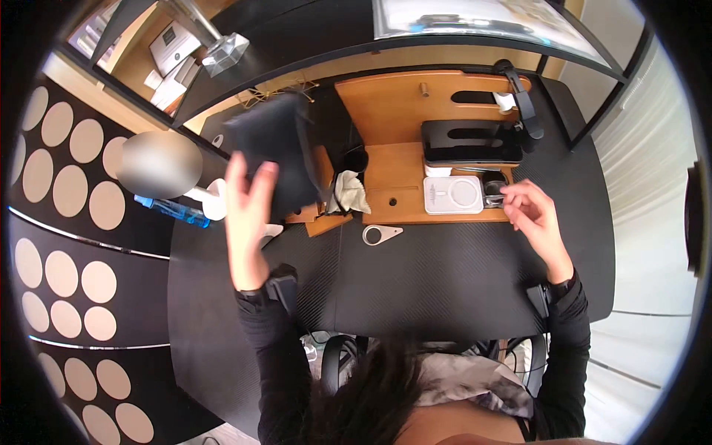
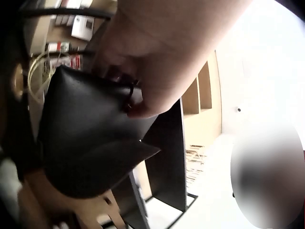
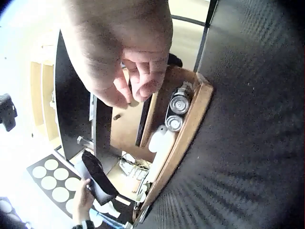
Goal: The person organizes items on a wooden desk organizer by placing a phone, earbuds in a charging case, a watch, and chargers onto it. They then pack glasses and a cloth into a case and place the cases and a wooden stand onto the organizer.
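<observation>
My left hand (image 1: 248,215) is raised over the left of the desk and grips a soft black pouch (image 1: 278,148) from below, thumb and fingers pinching its lower edge. The left wrist view shows the pouch (image 2: 90,138) hanging slack under the hand (image 2: 162,52). My right hand (image 1: 530,215) hovers at the right end of a wooden organiser tray (image 1: 393,159), fingers curled, tips beside a small slot with round metal pieces (image 1: 494,191). Seen from the right wrist, the fingers (image 3: 138,81) curl in toward the thumb above those pieces (image 3: 177,109); nothing shows between them.
On the tray lie a white square pad (image 1: 452,195), a black slab (image 1: 471,141) and a crumpled white cloth (image 1: 348,191). A metal ring tool (image 1: 378,234) lies on the black desk (image 1: 430,282). A blue bottle (image 1: 174,210) lies at the left.
</observation>
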Motion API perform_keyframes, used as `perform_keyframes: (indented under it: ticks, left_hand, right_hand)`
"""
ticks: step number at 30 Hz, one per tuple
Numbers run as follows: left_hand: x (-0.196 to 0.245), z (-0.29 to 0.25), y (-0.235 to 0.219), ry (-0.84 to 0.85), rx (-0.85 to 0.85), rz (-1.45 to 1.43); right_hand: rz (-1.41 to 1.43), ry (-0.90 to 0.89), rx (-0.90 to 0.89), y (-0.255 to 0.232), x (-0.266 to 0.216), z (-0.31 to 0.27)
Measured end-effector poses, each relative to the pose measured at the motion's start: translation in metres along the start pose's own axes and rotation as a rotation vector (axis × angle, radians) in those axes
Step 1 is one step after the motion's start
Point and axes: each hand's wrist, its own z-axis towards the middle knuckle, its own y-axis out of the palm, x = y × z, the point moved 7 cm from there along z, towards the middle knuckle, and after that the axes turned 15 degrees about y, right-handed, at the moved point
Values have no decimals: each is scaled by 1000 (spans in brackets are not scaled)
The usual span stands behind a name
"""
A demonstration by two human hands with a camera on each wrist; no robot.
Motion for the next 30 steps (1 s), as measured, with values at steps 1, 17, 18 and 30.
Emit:
perform_keyframes:
  ticks: [1,17,18,30]
  left_hand:
    - [8,-13,17,2,-134,25]
    - [23,-127,157,32,-719,-356]
    - [25,-127,157,-17,-726,-414]
    - [-47,-46,97,351,-564,654]
  right_hand:
    - [130,78,-96,10,-2,-3]
    - [137,132,-371,89,5,-44]
    - [136,136,-364,86,4,-44]
    - [-289,-57,-338,74,-19,-32]
